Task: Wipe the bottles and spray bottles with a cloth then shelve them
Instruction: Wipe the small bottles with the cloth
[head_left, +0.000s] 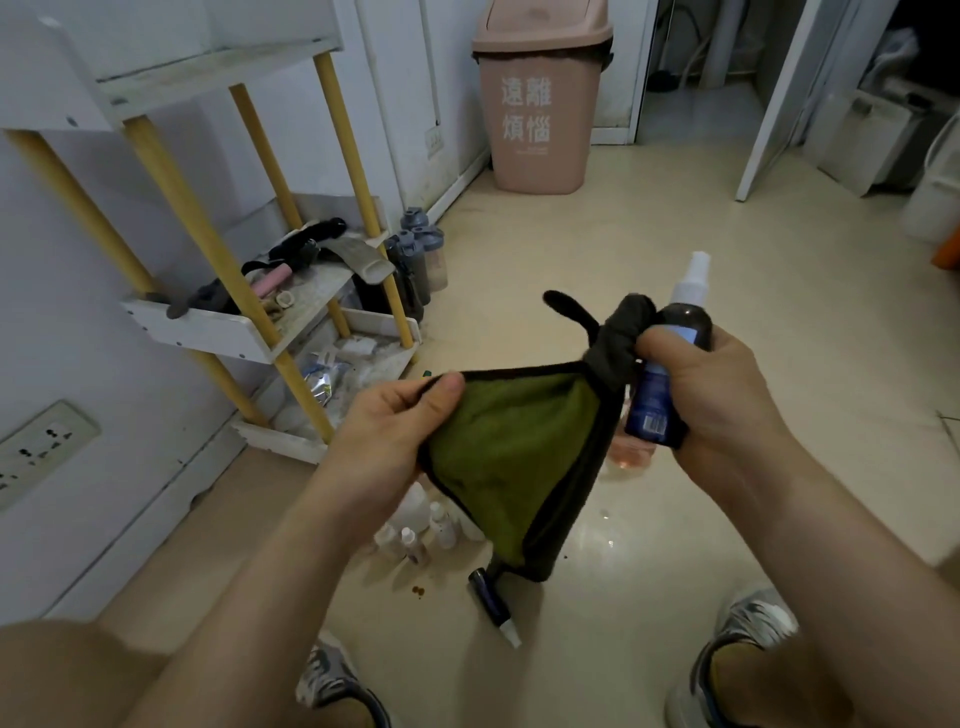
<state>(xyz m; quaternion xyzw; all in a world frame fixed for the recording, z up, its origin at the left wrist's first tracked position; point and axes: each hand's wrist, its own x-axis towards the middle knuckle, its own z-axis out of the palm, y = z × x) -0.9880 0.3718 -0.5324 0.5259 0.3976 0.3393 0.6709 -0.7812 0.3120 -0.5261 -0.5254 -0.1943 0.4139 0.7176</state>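
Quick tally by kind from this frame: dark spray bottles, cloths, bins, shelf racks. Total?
dark spray bottles: 2 (held spray bottle in the right hand, floor spray bottle lying down)
green cloth: 1
pink bin: 1
shelf rack: 1
Total: 5
The small pale bottles on the floor are partly hidden, so not counted.

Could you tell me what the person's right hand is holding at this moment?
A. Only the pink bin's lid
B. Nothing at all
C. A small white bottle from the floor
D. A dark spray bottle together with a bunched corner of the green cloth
D: the right hand grips the dark spray bottle along with a bunched corner of the green cloth, whose other edge the left hand pinches.
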